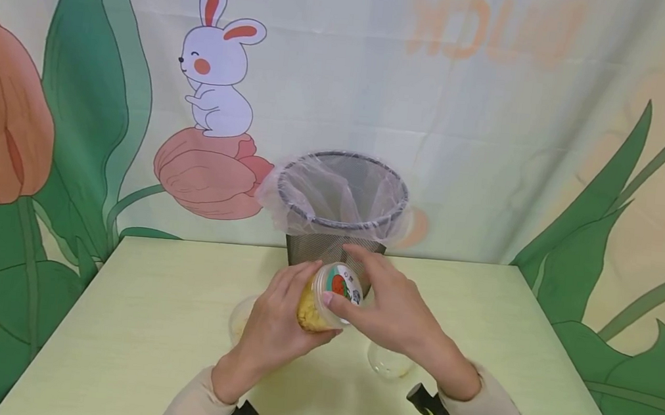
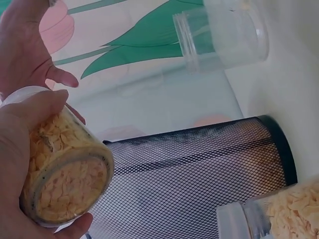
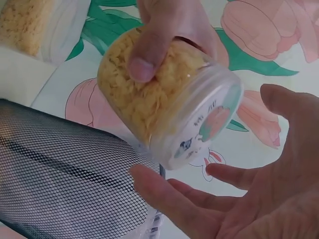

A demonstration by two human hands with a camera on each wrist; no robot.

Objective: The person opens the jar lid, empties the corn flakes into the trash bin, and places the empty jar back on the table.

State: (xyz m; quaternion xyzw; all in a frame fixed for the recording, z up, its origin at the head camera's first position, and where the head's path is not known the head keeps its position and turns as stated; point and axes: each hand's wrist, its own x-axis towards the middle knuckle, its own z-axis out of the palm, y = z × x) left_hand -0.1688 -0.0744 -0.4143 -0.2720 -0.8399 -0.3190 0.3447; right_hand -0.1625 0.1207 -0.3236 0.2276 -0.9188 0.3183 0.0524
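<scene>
My left hand (image 1: 269, 324) grips a clear plastic jar (image 1: 310, 308) of pale yellow flakes, tilted above the table. Its white lid (image 3: 212, 122), printed with a red and green picture, is on and faces my right hand (image 1: 397, 309). In the right wrist view the fingers of that hand are spread around the lid side, apart from it. The left wrist view shows the jar's round base (image 2: 72, 189), with the left thumb and fingers wrapped about its side.
A black mesh bin (image 1: 299, 247) with a pinkish plastic liner (image 1: 277, 196) stands at the table's back edge. A second lidded jar of flakes (image 2: 296, 211) stands to the left, partly behind my left hand. A clear see-through jar (image 2: 227, 42) without a lid stands at right.
</scene>
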